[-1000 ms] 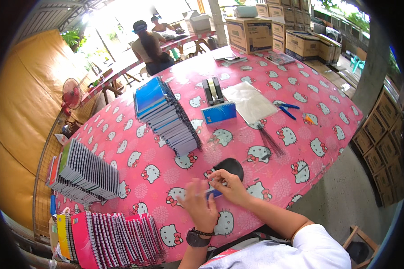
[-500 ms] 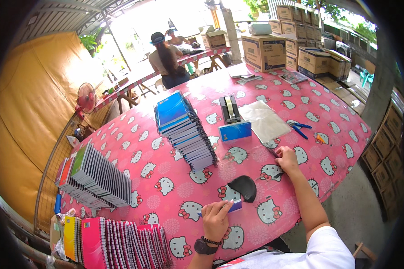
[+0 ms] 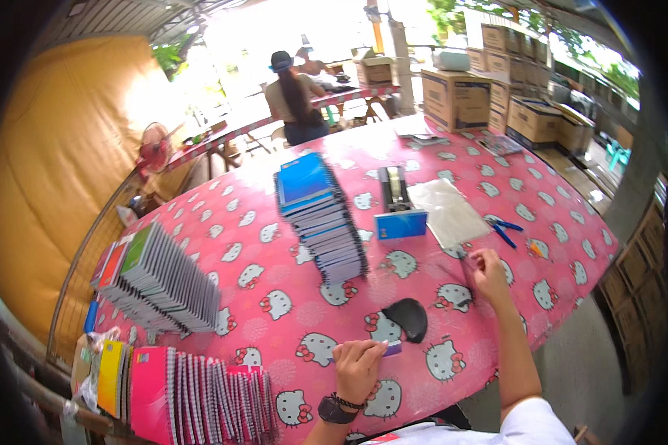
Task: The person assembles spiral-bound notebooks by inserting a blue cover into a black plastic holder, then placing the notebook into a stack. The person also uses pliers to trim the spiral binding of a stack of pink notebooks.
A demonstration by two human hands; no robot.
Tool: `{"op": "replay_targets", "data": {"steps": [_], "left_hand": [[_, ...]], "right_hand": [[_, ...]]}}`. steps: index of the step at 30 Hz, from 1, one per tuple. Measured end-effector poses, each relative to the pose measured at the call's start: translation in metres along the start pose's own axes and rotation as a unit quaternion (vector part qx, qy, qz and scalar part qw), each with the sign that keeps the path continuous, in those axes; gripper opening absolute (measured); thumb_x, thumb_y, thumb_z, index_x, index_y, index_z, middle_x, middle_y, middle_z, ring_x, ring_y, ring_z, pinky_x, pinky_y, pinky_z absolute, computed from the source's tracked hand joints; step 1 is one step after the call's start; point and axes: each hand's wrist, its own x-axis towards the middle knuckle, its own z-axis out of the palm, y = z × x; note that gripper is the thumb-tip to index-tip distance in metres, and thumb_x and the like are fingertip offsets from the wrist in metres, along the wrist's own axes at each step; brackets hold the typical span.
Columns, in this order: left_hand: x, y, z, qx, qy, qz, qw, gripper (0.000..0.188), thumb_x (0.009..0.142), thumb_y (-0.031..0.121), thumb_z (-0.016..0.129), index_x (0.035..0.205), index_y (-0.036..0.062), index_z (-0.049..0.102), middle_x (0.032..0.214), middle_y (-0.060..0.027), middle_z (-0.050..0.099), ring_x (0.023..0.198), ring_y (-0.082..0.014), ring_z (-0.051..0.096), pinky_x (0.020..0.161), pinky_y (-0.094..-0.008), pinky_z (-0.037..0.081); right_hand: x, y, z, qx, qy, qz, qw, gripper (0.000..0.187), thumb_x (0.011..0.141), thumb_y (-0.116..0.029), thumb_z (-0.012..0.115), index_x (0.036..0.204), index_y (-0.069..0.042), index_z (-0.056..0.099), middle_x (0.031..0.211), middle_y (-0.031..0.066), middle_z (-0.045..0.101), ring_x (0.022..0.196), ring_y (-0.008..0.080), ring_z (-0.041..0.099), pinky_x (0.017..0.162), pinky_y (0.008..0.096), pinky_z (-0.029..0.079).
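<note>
My left hand (image 3: 358,365) is closed on a small blue-purple notepad (image 3: 393,348), mostly hidden under the fingers, near the table's front edge. To its right, a black half-round pad (image 3: 407,319) lies flat on the table. My right hand (image 3: 490,273) is farther out, its fingers pinched at a thin dark spiral wire (image 3: 465,265), blurred by motion. Just beyond lie a whitish plastic sheet (image 3: 449,213) and blue-handled pliers (image 3: 505,231). A small blue notepad (image 3: 401,225) stands against a black tape dispenser (image 3: 395,189).
A tall stack of blue spiral notebooks (image 3: 323,222) stands mid-table. Green and red notebooks (image 3: 159,278) and pink ones (image 3: 200,397) are piled at the left. Cartons (image 3: 456,100) stand at the far right. A person (image 3: 297,100) sits at another table beyond, near a red fan (image 3: 154,148).
My right hand has risen slightly and moved right, with the dark wire now more upright. My left hand stays on the notepad, less of which shows. The whole view has shifted a little.
</note>
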Motion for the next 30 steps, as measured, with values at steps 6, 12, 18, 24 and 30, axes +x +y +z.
{"op": "replay_targets", "data": {"steps": [6, 12, 18, 24, 30], "left_hand": [[0.011, 0.0, 0.005, -0.006, -0.039, 0.002, 0.999, 0.022, 0.076, 0.008, 0.07, 0.096, 0.0174, 0.071, 0.084, 0.0028, 0.062, 0.081, -0.0164, 0.058, 0.074, -0.0337, 0.038], [0.007, -0.001, 0.0, -0.005, -0.057, -0.009, 0.998, 0.018, 0.077, 0.01, 0.07, 0.094, 0.0157, 0.072, 0.084, 0.0006, 0.063, 0.08, -0.0181, 0.057, 0.074, -0.0339, 0.036], [0.019, 0.009, -0.003, 0.002, -0.104, -0.022, 0.994, 0.016, 0.075, 0.016, 0.073, 0.091, 0.0153, 0.071, 0.084, -0.0005, 0.062, 0.083, -0.0197, 0.057, 0.076, -0.0358, 0.036], [0.018, 0.002, -0.005, 0.004, -0.113, -0.017, 0.993, 0.016, 0.073, 0.016, 0.074, 0.089, 0.0142, 0.071, 0.083, -0.0028, 0.061, 0.083, -0.0225, 0.056, 0.076, -0.0372, 0.036], [0.019, 0.001, 0.001, -0.011, -0.12, -0.01, 0.993, 0.015, 0.075, 0.016, 0.073, 0.09, 0.0148, 0.071, 0.083, -0.0007, 0.06, 0.082, -0.0198, 0.055, 0.076, -0.0355, 0.034]], "right_hand": [[-0.047, -0.106, -0.021, 0.158, -0.209, 0.084, 0.961, 0.032, 0.085, -0.001, 0.057, 0.117, -0.006, 0.056, 0.088, 0.0066, 0.052, 0.076, 0.0178, 0.053, 0.072, 0.0306, 0.046], [-0.071, -0.119, 0.003, 0.189, -0.335, -0.107, 0.917, 0.031, 0.092, -0.007, 0.054, 0.122, -0.009, 0.057, 0.098, 0.0136, 0.059, 0.087, 0.029, 0.061, 0.077, 0.036, 0.048], [-0.083, -0.109, 0.008, 0.206, -0.344, -0.108, 0.91, 0.023, 0.089, -0.006, 0.06, 0.112, -0.006, 0.064, 0.088, 0.0097, 0.06, 0.082, 0.0229, 0.06, 0.073, 0.0334, 0.048], [-0.077, -0.106, 0.011, 0.253, -0.367, -0.13, 0.886, 0.025, 0.079, -0.003, 0.071, 0.104, -0.003, 0.066, 0.089, 0.0096, 0.065, 0.083, 0.0218, 0.063, 0.074, 0.0325, 0.05], [-0.075, -0.102, 0.014, 0.263, -0.362, -0.025, 0.894, 0.023, 0.076, 0.005, 0.067, 0.099, 0.0, 0.063, 0.087, 0.0104, 0.067, 0.079, 0.0181, 0.064, 0.072, 0.0299, 0.051]]}}
